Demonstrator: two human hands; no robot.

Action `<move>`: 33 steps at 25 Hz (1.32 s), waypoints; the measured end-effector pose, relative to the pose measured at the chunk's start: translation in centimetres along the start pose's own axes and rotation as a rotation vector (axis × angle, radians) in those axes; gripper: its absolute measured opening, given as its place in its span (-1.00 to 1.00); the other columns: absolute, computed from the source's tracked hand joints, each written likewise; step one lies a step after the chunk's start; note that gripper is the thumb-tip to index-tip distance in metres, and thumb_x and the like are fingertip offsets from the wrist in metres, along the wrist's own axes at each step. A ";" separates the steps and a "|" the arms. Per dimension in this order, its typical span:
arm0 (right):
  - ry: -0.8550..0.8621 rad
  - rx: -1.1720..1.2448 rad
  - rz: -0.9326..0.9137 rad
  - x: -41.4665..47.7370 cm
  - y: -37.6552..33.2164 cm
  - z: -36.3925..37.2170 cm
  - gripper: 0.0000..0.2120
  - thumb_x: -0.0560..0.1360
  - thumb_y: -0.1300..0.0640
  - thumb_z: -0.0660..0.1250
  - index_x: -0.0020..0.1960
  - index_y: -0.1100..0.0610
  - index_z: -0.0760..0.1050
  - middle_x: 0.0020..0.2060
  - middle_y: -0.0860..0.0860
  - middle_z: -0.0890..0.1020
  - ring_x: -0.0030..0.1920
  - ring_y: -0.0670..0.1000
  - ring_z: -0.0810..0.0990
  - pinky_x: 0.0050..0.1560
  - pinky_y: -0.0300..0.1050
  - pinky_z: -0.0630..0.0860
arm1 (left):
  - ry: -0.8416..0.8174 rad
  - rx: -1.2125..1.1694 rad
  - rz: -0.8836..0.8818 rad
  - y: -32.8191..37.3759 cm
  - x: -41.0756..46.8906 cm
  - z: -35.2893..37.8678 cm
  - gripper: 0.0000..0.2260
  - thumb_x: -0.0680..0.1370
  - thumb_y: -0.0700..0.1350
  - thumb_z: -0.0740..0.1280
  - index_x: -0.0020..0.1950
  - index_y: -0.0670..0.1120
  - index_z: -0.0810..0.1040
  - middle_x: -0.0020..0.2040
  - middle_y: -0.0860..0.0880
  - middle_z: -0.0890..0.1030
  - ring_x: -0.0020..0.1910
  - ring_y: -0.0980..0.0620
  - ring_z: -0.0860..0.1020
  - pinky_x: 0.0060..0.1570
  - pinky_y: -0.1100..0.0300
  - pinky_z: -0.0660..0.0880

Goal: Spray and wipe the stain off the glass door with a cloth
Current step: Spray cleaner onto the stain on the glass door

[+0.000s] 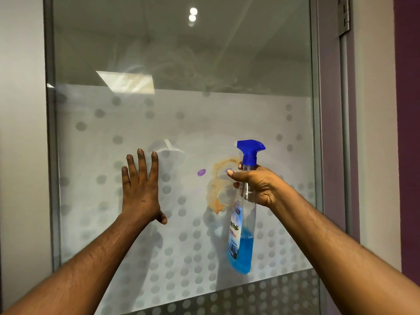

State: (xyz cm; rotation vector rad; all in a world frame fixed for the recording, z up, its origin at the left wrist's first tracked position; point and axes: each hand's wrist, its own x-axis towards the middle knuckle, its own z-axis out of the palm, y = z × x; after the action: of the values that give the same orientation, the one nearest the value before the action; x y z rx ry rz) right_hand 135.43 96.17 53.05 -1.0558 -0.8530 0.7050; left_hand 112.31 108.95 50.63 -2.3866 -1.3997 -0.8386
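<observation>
The glass door (181, 64) fills the view, clear at the top and frosted with grey dots below. An orange-brown stain (217, 189) and a small purple spot (201, 172) mark the frosted part at centre. My right hand (256, 185) grips the neck of a clear spray bottle (242, 235) with a blue trigger head and blue liquid, held right in front of the stain. My left hand (141, 187) lies flat on the glass left of the stain, fingers spread, holding nothing. No cloth is in view.
A grey metal frame (51, 155) borders the glass on the left, and another frame post (318, 133) on the right. Further right are a hinge (344, 17) and a purple wall (409, 133). A beige wall lies at the far left.
</observation>
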 end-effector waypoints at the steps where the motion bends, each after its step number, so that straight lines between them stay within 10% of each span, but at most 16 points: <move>1: 0.016 0.007 -0.003 0.1 0.1 0.2 -0.70 0.34 0.33 0.52 -0.04 0.11 0.48 -0.24 0.10 0.61 -0.21 0.07 0.57 -0.26 -0.07 0.50 | -0.001 -0.001 0.000 0.0 0.0 0.0 0.55 0.03 0.26 0.63 0.33 -0.02 -0.71 0.30 -0.14 -0.72 0.32 -0.21 -0.64 0.42 -0.10 -0.42; 33: 0.031 -0.258 -0.015 -3.6 3.7 -1.0 -0.66 0.40 0.11 0.51 0.12 0.08 0.50 -0.05 0.12 0.62 -0.14 0.06 0.59 -0.29 -0.14 0.49 | -0.023 0.236 0.163 -2.9 -1.1 0.0 0.57 -0.02 0.30 0.62 0.44 -0.09 -0.59 0.35 -0.19 -0.66 0.43 -0.28 -0.51 0.51 -0.14 -0.28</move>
State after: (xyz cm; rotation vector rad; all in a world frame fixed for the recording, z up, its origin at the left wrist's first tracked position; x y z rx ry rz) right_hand 134.14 94.01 48.39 -1.2855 -0.9412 0.5749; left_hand 109.41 109.66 49.82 -2.2966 -1.2171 -0.5714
